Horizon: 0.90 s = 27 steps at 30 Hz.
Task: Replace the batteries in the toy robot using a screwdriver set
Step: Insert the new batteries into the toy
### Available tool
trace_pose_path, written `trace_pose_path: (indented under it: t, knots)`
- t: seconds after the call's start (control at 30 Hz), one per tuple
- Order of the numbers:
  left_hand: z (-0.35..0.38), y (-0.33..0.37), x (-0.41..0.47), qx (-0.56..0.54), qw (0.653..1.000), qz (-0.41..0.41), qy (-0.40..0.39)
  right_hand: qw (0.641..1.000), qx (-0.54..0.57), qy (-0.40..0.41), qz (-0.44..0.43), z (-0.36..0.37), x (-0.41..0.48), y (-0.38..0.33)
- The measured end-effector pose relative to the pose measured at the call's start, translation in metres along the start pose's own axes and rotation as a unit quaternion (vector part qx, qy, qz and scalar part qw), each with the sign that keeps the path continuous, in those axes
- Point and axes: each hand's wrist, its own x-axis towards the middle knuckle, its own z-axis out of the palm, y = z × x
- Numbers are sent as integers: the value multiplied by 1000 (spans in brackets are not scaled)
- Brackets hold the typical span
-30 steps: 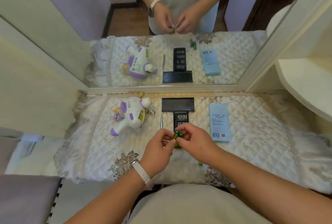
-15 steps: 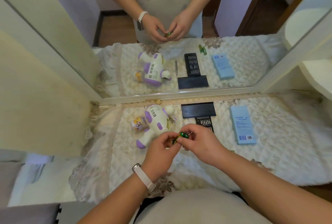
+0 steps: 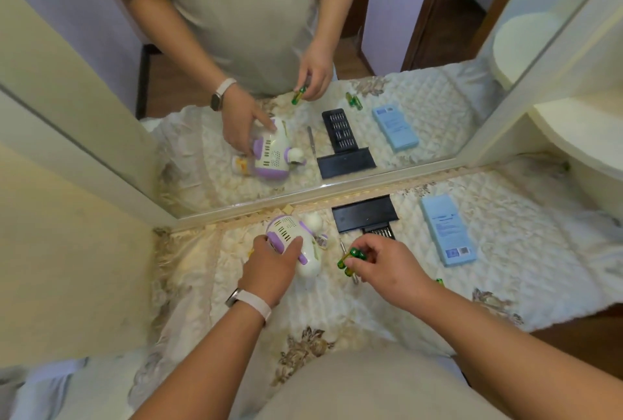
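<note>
The white and purple toy robot (image 3: 296, 244) lies on the quilted cloth close to the mirror. My left hand (image 3: 273, 266) grips its body from the near side, thumb and fingers wrapped round it. To the right, my right hand (image 3: 384, 264) pinches green batteries (image 3: 350, 256) a little above the cloth. A thin screwdriver (image 3: 343, 246) lies between the toy and the batteries, mostly hidden. The black screwdriver set case (image 3: 365, 217) stands open behind my right hand, with its bits partly covered by my fingers.
A light blue box (image 3: 446, 229) lies to the right of the case. One more green battery (image 3: 439, 281) peeks out beside my right wrist. The mirror (image 3: 303, 136) runs along the back and repeats the scene. A cream shelf (image 3: 586, 136) juts in at right.
My left hand let go of the batteries and moved left to grasp the toy robot. My right hand kept the batteries. The camera shifted closer and leftward.
</note>
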Motion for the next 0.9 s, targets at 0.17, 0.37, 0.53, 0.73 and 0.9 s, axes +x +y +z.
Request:
trace_pose_path:
  t: [0.17, 0.37, 0.53, 0.73, 0.9]
  knots:
    - [5, 11, 4, -30, 999, -26, -22, 1000, -3, -16, 2, 5, 2, 2]
    - [9, 9, 13, -94, 993, -46, -52, 1000, -7, -27, 0, 1, 4, 2]
    - [12, 1, 7, -167, 985, -24, -41, 1000, -2, -22, -6, -4, 5, -2]
    - [2, -8, 6, -267, 962, -9, -62, 1000, 15, -7, -21, -5, 2, -10]
    - [-14, 0, -1, -332, 936, 60, -95, 995, 76, 24, -56, -10, -4, -33]
